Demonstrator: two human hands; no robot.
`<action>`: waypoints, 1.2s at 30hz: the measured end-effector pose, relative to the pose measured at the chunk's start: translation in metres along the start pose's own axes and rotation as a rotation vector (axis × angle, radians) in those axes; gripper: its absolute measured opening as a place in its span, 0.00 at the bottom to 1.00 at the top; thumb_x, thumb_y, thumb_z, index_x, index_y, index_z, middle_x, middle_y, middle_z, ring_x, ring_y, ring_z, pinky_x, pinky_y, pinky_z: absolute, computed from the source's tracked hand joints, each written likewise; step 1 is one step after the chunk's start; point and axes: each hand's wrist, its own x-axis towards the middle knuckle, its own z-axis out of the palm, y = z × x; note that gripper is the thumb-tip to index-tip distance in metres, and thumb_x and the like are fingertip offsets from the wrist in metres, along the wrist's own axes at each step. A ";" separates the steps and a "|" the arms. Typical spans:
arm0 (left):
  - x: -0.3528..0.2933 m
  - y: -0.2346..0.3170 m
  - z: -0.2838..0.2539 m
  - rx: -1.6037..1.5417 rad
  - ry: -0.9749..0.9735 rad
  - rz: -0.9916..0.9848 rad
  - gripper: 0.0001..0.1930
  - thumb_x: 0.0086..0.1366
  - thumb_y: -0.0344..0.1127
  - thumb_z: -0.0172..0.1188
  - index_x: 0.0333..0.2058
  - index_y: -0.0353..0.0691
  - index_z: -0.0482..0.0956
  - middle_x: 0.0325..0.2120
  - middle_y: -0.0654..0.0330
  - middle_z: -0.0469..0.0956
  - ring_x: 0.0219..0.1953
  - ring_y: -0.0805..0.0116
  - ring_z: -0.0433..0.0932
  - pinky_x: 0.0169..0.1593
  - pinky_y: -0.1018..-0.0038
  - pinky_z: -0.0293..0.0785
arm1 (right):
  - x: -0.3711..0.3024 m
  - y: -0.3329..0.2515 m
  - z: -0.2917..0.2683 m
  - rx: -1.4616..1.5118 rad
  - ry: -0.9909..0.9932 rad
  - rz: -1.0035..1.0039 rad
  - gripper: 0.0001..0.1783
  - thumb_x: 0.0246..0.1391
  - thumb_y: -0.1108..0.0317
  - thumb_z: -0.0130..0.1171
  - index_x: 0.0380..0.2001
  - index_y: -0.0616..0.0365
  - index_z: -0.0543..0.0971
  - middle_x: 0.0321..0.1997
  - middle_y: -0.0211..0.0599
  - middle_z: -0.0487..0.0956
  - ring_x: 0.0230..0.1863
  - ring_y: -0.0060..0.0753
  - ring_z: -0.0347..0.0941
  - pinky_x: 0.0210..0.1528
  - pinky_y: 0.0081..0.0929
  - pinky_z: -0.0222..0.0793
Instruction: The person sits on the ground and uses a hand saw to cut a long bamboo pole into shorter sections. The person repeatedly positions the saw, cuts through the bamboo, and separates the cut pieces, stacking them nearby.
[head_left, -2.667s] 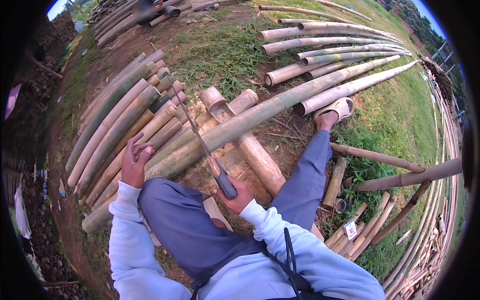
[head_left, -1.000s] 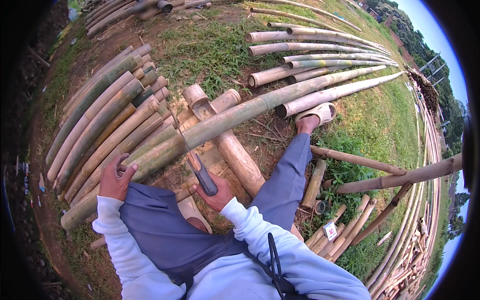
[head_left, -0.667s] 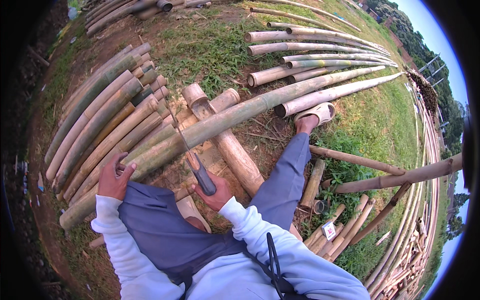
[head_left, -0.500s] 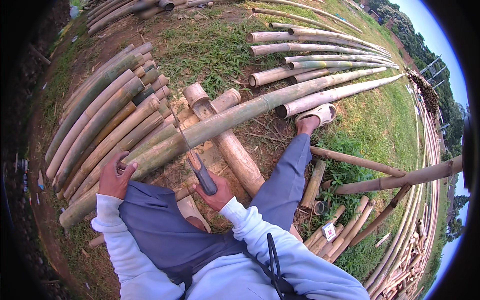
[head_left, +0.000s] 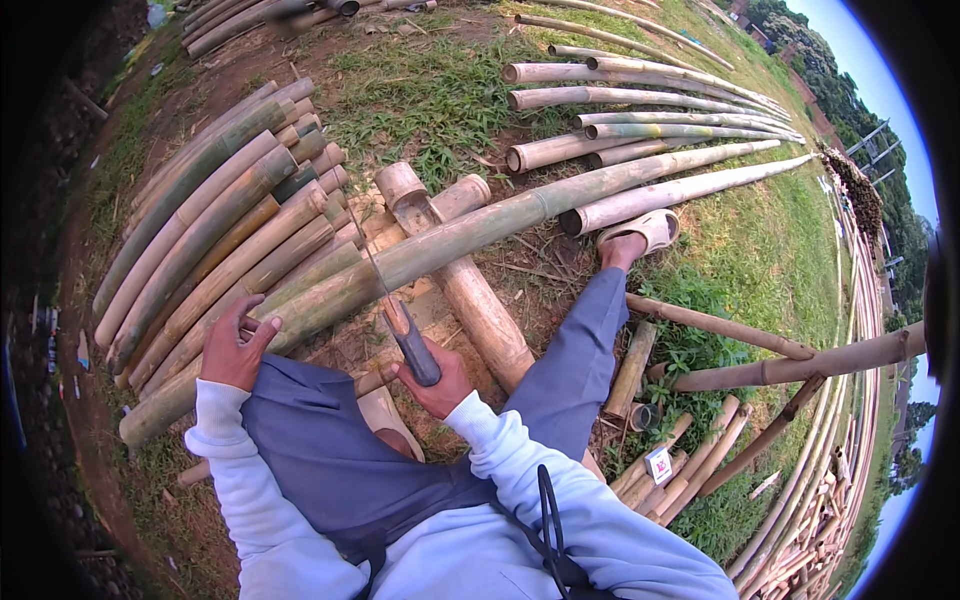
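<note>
The saw [head_left: 416, 352] is near the middle of the frame and reaches up across the long bamboo pole [head_left: 450, 242]. Your right grip [head_left: 442, 385] is wrapped around the saw's dark end. Your left grip [head_left: 230, 352] is loosely spread by the pole, at middle left. A thick log [head_left: 492, 325] lies under the pole. Short bamboo pieces [head_left: 222, 240] lie upper left; more poles [head_left: 650, 97] lie upper right.

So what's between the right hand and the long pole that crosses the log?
In the head view, a saw: its dark handle is in the right hand, and its thin blade reaches across the long pole.
</note>
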 end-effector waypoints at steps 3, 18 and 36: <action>0.000 0.000 0.000 0.003 -0.002 -0.001 0.26 0.64 0.48 0.69 0.55 0.37 0.80 0.30 0.53 0.82 0.32 0.64 0.80 0.40 0.67 0.76 | 0.001 -0.001 -0.001 -0.011 -0.011 0.014 0.19 0.57 0.63 0.69 0.49 0.61 0.80 0.26 0.43 0.77 0.25 0.34 0.74 0.33 0.34 0.72; 0.000 0.003 -0.002 0.009 -0.015 -0.022 0.28 0.65 0.50 0.69 0.56 0.37 0.79 0.30 0.53 0.82 0.33 0.65 0.80 0.40 0.67 0.76 | 0.000 0.003 0.000 -0.019 -0.001 0.010 0.21 0.55 0.62 0.70 0.49 0.61 0.80 0.25 0.44 0.76 0.25 0.37 0.74 0.33 0.35 0.72; -0.002 0.006 -0.003 0.018 -0.005 0.000 0.28 0.65 0.51 0.68 0.56 0.37 0.79 0.30 0.52 0.82 0.33 0.64 0.81 0.40 0.66 0.76 | 0.000 -0.004 -0.001 -0.029 -0.010 -0.001 0.23 0.57 0.63 0.69 0.53 0.61 0.79 0.24 0.39 0.74 0.25 0.29 0.71 0.34 0.31 0.71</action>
